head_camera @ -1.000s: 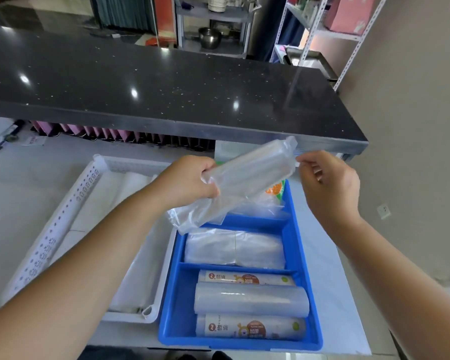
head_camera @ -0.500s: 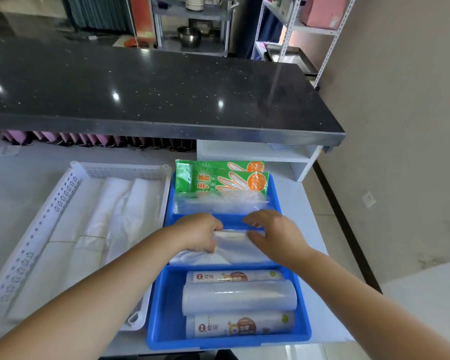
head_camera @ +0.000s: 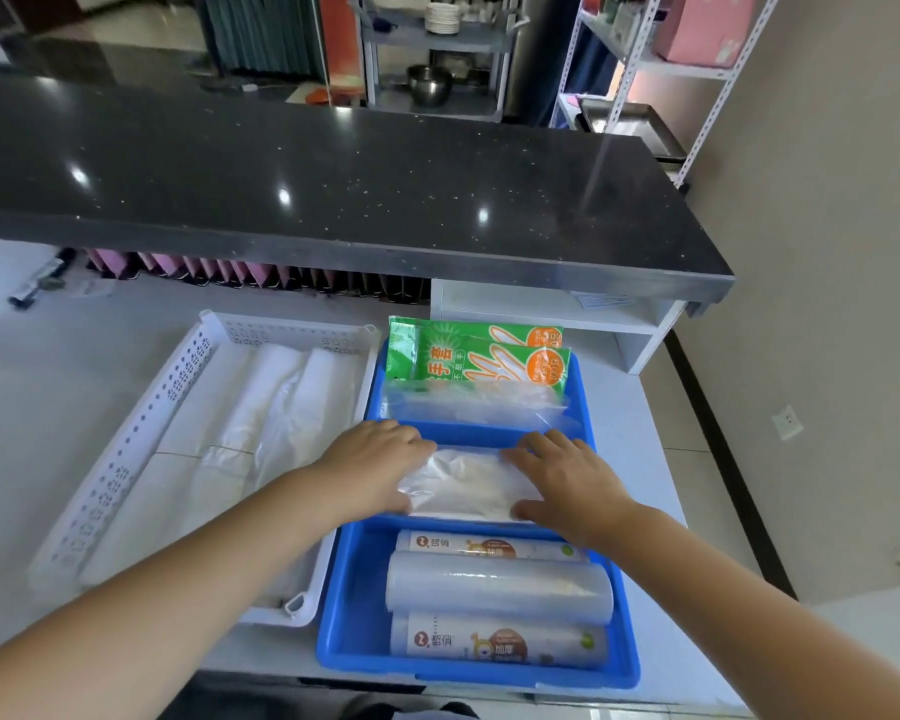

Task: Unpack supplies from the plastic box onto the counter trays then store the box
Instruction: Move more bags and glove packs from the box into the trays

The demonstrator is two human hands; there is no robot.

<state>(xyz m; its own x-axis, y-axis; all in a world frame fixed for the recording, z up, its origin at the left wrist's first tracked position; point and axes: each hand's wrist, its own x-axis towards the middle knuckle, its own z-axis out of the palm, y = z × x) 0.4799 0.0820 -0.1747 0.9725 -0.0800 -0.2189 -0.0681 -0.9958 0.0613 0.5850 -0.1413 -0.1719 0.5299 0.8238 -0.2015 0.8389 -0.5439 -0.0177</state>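
Note:
A flat pack of clear plastic bags (head_camera: pixel 463 485) lies in the middle compartment of the blue divided tray (head_camera: pixel 349 605). My left hand (head_camera: pixel 375 465) grips its left end and my right hand (head_camera: pixel 567 485) its right end, fingers on top and thumb at the near edge. In the far compartment stand two green glove packets (head_camera: pixel 479 356) behind more clear bags (head_camera: pixel 468 402). The near compartment holds three rolls of film (head_camera: pixel 500 589). No plastic box is in view.
A white perforated tray (head_camera: pixel 126 449) holding folded white bags sits to the left, touching the blue tray. A black raised countertop (head_camera: pixel 333 189) overhangs the white work surface at the back. The counter ends just right of the blue tray, with floor beyond.
A second ago both hands held the clear pack up in the air above the tray. They have brought it down into the middle compartment and now rest on it.

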